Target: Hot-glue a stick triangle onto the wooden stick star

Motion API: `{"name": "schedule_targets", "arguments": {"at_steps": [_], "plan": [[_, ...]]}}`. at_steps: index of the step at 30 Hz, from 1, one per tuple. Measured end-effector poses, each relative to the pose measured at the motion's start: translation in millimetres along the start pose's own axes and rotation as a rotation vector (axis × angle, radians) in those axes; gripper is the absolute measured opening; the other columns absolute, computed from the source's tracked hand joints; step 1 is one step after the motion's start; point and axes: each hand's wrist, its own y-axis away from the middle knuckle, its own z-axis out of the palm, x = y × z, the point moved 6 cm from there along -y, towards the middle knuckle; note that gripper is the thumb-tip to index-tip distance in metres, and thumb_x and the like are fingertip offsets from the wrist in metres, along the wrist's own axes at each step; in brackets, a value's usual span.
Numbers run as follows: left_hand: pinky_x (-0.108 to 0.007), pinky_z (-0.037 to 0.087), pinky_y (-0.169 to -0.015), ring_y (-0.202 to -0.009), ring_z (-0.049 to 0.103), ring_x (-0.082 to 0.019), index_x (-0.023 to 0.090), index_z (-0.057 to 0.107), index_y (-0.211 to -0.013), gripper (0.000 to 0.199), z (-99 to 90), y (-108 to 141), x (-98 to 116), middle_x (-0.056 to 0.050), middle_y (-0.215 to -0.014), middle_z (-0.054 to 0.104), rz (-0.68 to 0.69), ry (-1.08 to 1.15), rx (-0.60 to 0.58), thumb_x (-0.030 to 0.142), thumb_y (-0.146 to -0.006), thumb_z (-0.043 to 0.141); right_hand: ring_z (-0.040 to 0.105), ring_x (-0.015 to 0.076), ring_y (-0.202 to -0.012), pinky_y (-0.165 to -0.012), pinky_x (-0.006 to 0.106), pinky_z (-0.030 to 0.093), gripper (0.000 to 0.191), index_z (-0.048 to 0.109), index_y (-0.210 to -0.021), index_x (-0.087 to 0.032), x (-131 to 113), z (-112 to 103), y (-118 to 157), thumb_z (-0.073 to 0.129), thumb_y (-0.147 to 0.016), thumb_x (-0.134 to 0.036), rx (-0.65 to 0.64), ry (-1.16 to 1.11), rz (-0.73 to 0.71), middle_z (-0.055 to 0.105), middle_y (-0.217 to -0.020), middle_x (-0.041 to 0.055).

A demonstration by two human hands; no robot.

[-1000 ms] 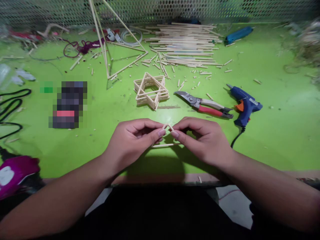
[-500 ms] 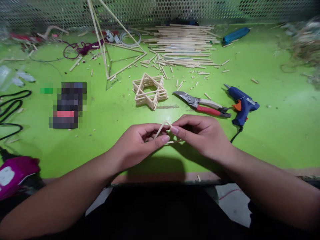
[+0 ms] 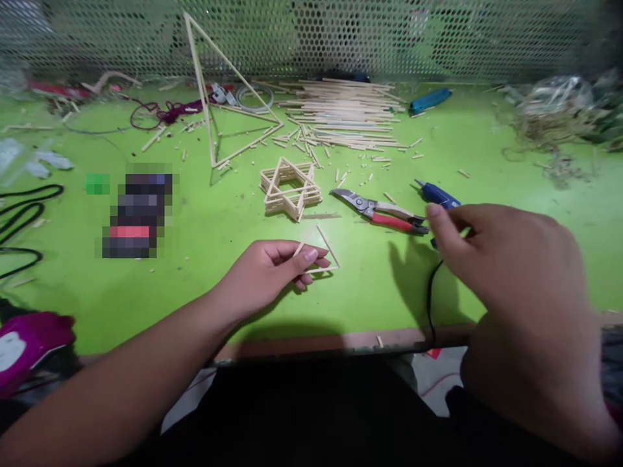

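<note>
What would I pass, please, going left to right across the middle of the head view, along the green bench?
black cord, wooden stick star, red-handled snips, blue glue gun

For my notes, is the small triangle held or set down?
Held: the left hand pinches one corner of the small stick triangle; the other two stick out.

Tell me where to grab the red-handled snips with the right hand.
Grip the red-handled snips around their two handles, coming from the right: they lie flat with the handles toward the right hand and the pointed metal jaws aimed left, away from it.
</note>
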Motion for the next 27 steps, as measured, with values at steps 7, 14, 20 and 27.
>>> {"name": "schedule_targets", "arguments": {"at_steps": [7,14,20,27], "plan": [[-0.027,0.062,-0.068,-0.071,0.069,-0.012,0.020,0.090,-0.108,0.041,-2.9,-0.3,5.2,-0.012,-0.110,0.087,0.036,0.036,0.016,0.059,-0.094,0.086,0.070,0.0365,-0.086,-0.068,0.044,0.044,0.068,0.082,-0.105,-0.012,53.0,40.9,-20.9,0.047,-0.101,-0.070,-0.412,0.267,0.272,0.078,-0.106,0.0268],[-0.027,0.063,-0.068,-0.072,0.070,-0.013,0.017,0.088,-0.103,0.040,-6.4,1.8,9.1,-0.013,-0.109,0.086,0.078,0.075,0.037,0.057,-0.096,0.085,0.067,0.0317,-0.080,-0.065,0.042,0.038,0.042,0.079,-0.094,-0.012,74.1,32.1,-24.1,0.061,-0.097,-0.050,-0.307,0.166,0.370,0.076,-0.088,0.0237],[-0.027,0.063,-0.068,-0.070,0.069,-0.012,0.016,0.087,-0.101,0.039,-4.2,1.9,8.4,-0.012,-0.107,0.086,0.087,0.134,-0.004,0.055,-0.095,0.086,0.050,0.0146,-0.055,-0.057,0.039,0.034,0.007,0.070,-0.089,-0.023,67.0,-4.1,-6.0,0.071,-0.082,-0.024,0.192,-0.831,0.452,0.069,-0.075,0.0070],[-0.027,0.061,-0.066,-0.068,0.068,-0.012,0.016,0.086,-0.101,0.040,-4.4,-0.7,7.1,-0.012,-0.106,0.086,0.079,0.169,0.019,0.056,-0.095,0.086,0.061,0.0174,-0.056,-0.053,0.034,0.042,0.015,0.070,-0.099,-0.021,-9.6,16.1,-22.4,0.078,-0.091,-0.031,-0.339,-1.380,0.020,0.067,-0.065,0.0015]]}}
